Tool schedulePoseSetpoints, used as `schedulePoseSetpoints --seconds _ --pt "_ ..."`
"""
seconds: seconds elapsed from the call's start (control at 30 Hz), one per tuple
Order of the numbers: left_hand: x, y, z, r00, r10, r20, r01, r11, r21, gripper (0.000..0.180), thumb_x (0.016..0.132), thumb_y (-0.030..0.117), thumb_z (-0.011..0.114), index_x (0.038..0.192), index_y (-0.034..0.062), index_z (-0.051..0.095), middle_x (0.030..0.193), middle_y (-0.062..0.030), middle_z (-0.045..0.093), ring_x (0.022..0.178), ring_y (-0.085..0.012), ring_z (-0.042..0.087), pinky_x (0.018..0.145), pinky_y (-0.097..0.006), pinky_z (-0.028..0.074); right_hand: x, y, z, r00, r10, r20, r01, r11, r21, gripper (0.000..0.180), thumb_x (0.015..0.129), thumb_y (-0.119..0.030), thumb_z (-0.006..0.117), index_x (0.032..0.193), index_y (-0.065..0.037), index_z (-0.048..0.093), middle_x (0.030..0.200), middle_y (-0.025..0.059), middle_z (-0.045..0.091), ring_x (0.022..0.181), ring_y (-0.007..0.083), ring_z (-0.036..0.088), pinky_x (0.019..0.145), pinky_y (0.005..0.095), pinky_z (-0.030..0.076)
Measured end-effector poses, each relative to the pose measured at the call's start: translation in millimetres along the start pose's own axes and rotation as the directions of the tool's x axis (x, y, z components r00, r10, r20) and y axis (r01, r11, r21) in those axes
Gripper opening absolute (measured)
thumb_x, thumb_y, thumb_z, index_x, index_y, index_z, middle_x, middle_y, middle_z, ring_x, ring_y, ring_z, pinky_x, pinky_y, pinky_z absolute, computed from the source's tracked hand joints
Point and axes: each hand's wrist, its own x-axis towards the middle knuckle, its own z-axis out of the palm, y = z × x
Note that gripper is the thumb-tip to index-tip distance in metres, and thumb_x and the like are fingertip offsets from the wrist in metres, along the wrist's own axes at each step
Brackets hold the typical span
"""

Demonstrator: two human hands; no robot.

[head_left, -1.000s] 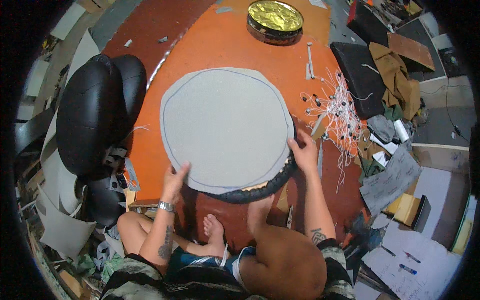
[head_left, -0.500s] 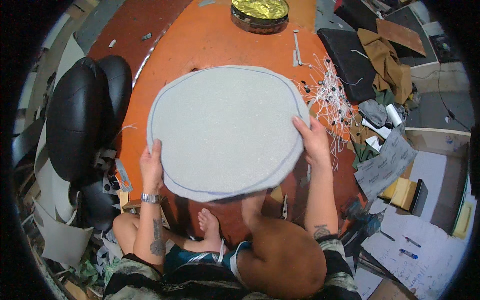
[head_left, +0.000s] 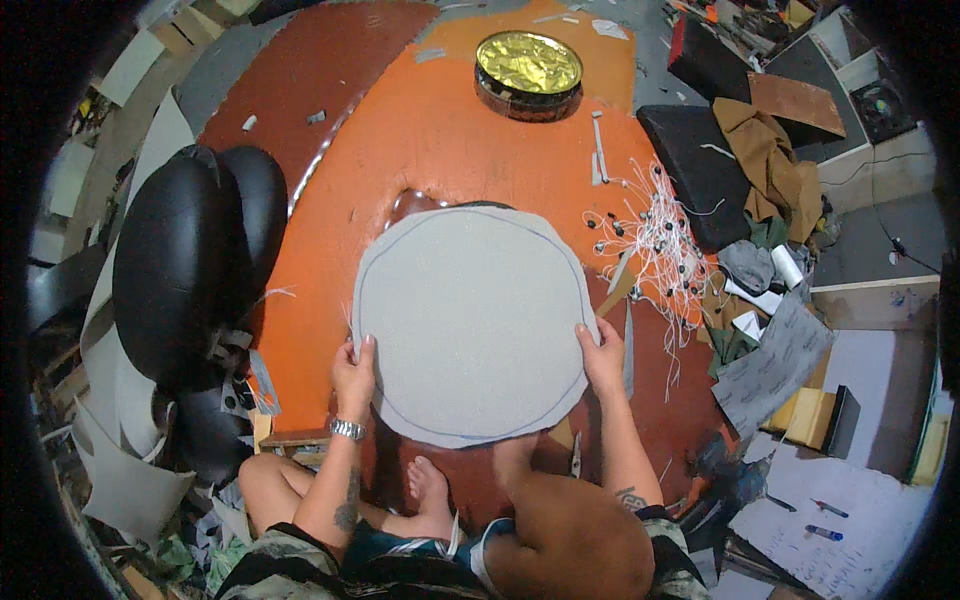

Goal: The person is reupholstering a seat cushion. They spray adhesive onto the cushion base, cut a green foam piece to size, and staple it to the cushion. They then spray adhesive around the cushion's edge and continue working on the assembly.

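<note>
Pale gray disc [head_left: 475, 325], slightly uneven edge, blue line near its rim, your left hand [head_left: 352, 382] and right hand [head_left: 605, 366] clamped on opposite sides.

Orange flr [head_left: 400, 140] w/ dk-red strip [head_left: 310, 80] upper L.

Roundish pale-grey sheet [head_left: 475, 320], blue-outlined

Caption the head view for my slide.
Left hand and right hand hold a round grey sheet by opposite edges.
</note>
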Motion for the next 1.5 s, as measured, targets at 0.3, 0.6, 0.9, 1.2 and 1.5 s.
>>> schedulePoseSetpoints --seconds 0.3,0.6,0.9,1.2,1.5 --pt "11.6 -13.6 3.3 0.998 0.057 0.027 -0.059 0.996 0.069 0.059 0.098 0.047 0.074 0.118 -0.0083 0.064 0.096 -0.0069 0.066 0.087 -0.0154 0.057 0.077 -0.032 0.049 -57.1 13.1 -50.6 0.963 0.266 0.041 -0.268 0.962 0.057 0.064 0.101 -0.025 0.073 0.151 0.006 0.048 0.106 0.0069 0.072 0.094 0.0161 0.066 0.087 0.0290 0.054" --pt "8.7 22.0 -7.7 0.981 0.156 0.113 -0.113 0.942 -0.317 0.031 0.105 0.030 0.069 0.113 0.0001 0.066 0.094 -0.0008 0.068 0.081 -0.0076 0.054 0.073 -0.027 0.046 -40.7 -3.0 -8.9 0.998 -0.031 0.047 0.023 0.987 0.161 0.056 0.098 -0.017 0.076 0.141 0.009 0.051 0.119 0.0156 0.073 0.100 0.0184 0.072 0.085 0.0319 0.057" --pt "24.1 2.7 -2.6 0.986 -0.025 0.165 0.046 0.991 -0.122 0.033 0.099 0.032 0.077 0.105 0.0010 0.068 0.083 0.0047 0.059 0.072 -0.0061 0.048 0.065 -0.026 0.042 -15.1 3.8 2.3 0.998 0.006 -0.057 -0.009 0.998 -0.057 0.048 0.096 -0.030 0.079 0.127 0.005 0.067 0.092 0.0046 0.072 0.086 0.0127 0.067 0.079 0.0298 0.054" --pt "19.1 -26.3 -27.9 0.867 -0.026 0.498 0.284 0.847 -0.449 0.069 0.104 0.059 0.060 0.146 0.0045 0.054 0.134 -0.0095 0.069 0.124 -0.0256 0.063 0.099 -0.047 0.053 -215.8 108.2 -122.1 0.999 0.025 -0.040 -0.039 0.911 -0.409 0.056 0.094 -0.042 0.076 0.131 0.000 0.066 0.097 0.0127 0.076 0.091 0.0289 0.073 0.085 0.0415 0.057" --pt "-3.3 85.0 -40.9 0.585 0.089 0.806 0.294 0.903 -0.314 0.080 0.101 0.053 0.067 0.153 -0.0033 0.047 0.148 -0.0174 0.058 0.129 -0.0343 0.060 0.107 -0.049 0.050 -627.7 242.6 -227.1 0.556 0.802 -0.217 -0.820 0.572 0.013 0.050 0.096 -0.044 0.074 0.127 -0.005 0.071 0.104 0.0114 0.075 0.077 0.0221 0.071 0.064 0.0406 0.060"
